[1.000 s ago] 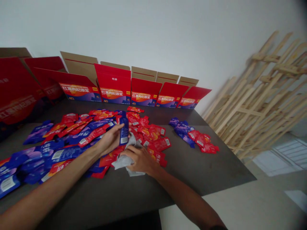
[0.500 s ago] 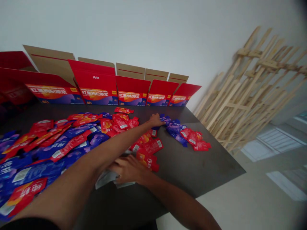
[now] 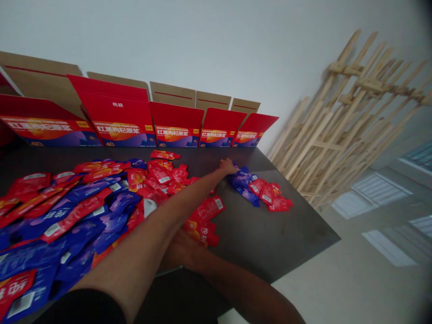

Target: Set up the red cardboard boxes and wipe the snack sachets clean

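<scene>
My left hand reaches far across the dark table, its fingers against the near-left end of a small cluster of blue pouches. The fingers look loosely stretched rather than closed round a pouch. Red pouches lie against the right side of that cluster. Under my left forearm is my right hand, beside red pouches at the edge of the big pile. Its fingers are hidden by the forearm; a thin pale edge shows below it, too little to name.
A wide heap of mixed red and blue pouches covers the table's left side. Open red cartons stand in a row along the wall. Wooden racks lean at the right, beyond the table edge.
My left hand has moved right, and the blue pouches by it have shifted right, bunching closer to the red ones. My right hand has slipped behind my left forearm. The view has turned slightly.
</scene>
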`<state>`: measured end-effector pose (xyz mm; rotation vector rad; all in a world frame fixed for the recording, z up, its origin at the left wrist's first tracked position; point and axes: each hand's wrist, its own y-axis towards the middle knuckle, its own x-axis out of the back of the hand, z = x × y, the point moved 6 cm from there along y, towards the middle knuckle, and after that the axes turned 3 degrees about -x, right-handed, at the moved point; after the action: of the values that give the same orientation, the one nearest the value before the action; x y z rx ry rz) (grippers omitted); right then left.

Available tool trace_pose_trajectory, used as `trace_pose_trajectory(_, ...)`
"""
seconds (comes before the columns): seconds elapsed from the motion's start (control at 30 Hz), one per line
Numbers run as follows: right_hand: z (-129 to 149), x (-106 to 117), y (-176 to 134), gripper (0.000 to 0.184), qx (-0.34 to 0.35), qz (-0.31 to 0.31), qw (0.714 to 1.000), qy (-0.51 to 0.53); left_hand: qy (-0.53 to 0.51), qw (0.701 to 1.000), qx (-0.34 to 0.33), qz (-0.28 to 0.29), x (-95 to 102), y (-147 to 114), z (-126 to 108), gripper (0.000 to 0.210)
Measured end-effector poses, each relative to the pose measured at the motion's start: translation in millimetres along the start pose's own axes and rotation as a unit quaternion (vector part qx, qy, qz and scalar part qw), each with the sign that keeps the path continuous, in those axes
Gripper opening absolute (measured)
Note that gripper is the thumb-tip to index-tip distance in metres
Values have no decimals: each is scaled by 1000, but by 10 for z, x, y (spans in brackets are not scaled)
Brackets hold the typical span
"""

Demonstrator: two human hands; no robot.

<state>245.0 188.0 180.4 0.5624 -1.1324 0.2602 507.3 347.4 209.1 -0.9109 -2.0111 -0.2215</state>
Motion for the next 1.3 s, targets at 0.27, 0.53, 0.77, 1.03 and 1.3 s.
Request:
trace_pose_trajectory(0.27, 23, -67, -22, 49, 54, 108, 992, -45, 23, 994, -90, 50, 93, -289, 59, 37)
trace_pose_trajectory(0.53, 15, -14, -60, 56, 38, 78, 996, -28, -33, 976, -204, 70, 274, -1255, 159, 27)
trace_pose_trajectory(0.77, -58, -25, -83, 52, 47, 64, 996, -39, -122, 966, -228, 27, 591, -1905, 571, 34)
trace_pose_trajectory(1.03, -87, 12, -89, 47, 68, 42, 996, -45, -130, 950, -176, -222, 1126, -2635, 1695, 27)
trace_pose_trajectory(1.3, -104, 17, -72, 50, 67, 40, 997, -25, 110, 952, -114, -262, 921, -3087, 2198, 41)
